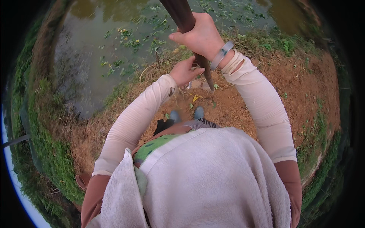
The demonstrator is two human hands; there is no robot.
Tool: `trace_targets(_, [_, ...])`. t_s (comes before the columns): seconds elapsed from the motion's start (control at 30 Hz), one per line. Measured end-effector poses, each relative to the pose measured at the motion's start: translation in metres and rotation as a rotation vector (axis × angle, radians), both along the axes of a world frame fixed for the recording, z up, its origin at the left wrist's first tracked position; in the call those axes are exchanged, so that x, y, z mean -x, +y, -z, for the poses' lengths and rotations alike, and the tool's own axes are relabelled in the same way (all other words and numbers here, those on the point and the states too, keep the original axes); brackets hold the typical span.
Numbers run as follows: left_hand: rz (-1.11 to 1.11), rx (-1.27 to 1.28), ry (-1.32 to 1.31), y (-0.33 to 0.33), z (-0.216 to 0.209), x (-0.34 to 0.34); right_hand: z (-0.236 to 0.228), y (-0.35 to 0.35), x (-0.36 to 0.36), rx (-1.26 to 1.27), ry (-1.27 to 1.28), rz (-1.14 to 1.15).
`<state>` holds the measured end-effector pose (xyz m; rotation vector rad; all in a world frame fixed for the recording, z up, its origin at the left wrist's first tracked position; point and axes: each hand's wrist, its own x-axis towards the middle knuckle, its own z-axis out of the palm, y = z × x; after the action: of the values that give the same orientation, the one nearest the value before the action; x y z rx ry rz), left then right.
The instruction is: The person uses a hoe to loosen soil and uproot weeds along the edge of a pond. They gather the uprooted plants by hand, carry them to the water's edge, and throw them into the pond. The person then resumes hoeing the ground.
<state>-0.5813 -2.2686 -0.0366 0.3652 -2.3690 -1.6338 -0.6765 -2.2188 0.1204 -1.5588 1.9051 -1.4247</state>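
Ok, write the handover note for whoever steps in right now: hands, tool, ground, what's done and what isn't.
Right hand: closed around the upper part of the long brown wooden handle, a pale bangle on the wrist.
Left hand: gripping the same handle lower down, near the ground.
Tool: handle slants down to the bare reddish soil just ahead of the boots; its head is not clear to see.
Surroundings: pond with floating plants directly in front, grassy bank edge between.
Done: the soil around the feet looks loose and broken up.
Left: cannot tell how far the patch should go; dry grass at the bank remains.
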Motion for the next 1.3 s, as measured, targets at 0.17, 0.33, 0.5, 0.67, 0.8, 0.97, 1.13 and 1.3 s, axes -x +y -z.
trace_targets(0.17, [-0.169, 0.068, -0.149, -0.010, -0.017, -0.024, 0.033, 0.012, 0.033, -0.065, 0.027, 0.190])
trace_targets(0.33, [-0.087, 0.081, 0.181, 0.029, -0.013, 0.018, 0.006, 0.001, -0.002, -0.198, 0.122, 0.033])
trace_targets(0.5, [-0.310, -0.856, 0.274, 0.030, -0.004, 0.056, 0.004, -0.024, -0.007, -0.275, 0.214, 0.020])
trace_targets(0.67, [0.018, 0.189, -0.186, 0.019, -0.045, -0.005, 0.031, -0.020, -0.001, -0.330, 0.241, -0.005])
trace_targets(0.8, [0.130, 0.722, 0.125, 0.035, -0.171, -0.066, 0.093, 0.013, 0.012, -0.422, 0.156, -0.071])
trace_targets(0.97, [-0.119, 1.511, -0.426, -0.009, -0.208, -0.110, 0.137, 0.044, -0.020, -0.485, 0.116, -0.319])
trace_targets(1.13, [-0.263, 1.620, -0.868, -0.013, -0.230, -0.163, 0.156, 0.049, -0.061, -0.331, 0.158, -0.415])
trace_targets(1.3, [-0.217, 1.611, -0.977, 0.010, -0.252, -0.216, 0.175, 0.047, -0.098, -0.312, 0.087, -0.539])
